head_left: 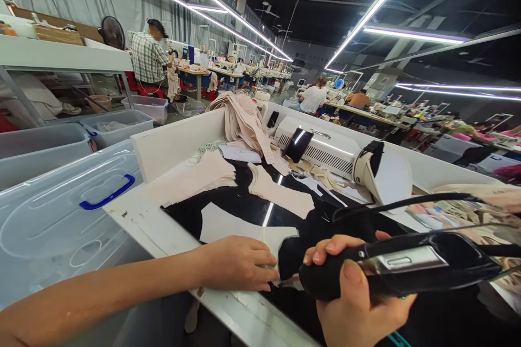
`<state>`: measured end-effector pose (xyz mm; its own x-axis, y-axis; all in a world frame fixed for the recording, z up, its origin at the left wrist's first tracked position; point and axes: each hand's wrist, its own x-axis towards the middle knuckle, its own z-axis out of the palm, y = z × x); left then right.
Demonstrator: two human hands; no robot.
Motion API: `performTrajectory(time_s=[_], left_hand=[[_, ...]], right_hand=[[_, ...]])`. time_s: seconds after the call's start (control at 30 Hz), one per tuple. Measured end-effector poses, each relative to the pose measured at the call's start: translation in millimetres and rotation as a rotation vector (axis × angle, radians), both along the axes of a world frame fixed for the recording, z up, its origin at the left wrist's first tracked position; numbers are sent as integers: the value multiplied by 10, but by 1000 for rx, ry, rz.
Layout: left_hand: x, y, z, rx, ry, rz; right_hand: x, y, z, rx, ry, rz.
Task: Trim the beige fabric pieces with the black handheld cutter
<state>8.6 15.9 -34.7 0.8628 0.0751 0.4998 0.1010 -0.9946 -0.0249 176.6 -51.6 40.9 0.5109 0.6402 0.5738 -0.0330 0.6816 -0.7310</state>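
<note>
My left hand point(242, 263) lies on the near end of a pale cut fabric piece point(232, 223), fingers stretched out and pressing it to the black tabletop. Wrapped round a black corded electric hand tool point(419, 271) with a silver plate on its side is my right hand point(366, 309). The tool's narrow metal tip points left and reaches the edge of the piece beside my left fingertips. What the tip does to the fabric is too small to tell. Beyond lie a stack of beige cut pieces point(280, 192) and another beige stack point(195, 178).
A white slotted machine point(317, 143) stands at the back with a phone point(298, 143) leaning on it. Beige strips point(244, 119) hang over the rear wall. Lidded plastic bins point(61, 222) stand left. Black cable point(399, 203) arches at right. Several people work at sewing tables beyond.
</note>
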Motion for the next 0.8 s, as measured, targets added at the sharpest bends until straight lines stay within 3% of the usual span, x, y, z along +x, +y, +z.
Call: performTrajectory(time_s=[0.4,0.8], left_hand=[[-3,13,-65,70,24,-21],[-4,6,-13,154,19,-28]], right_hand=[[-2,9,2,-2,-10,-11],[14,24,-18,6,5,-21]])
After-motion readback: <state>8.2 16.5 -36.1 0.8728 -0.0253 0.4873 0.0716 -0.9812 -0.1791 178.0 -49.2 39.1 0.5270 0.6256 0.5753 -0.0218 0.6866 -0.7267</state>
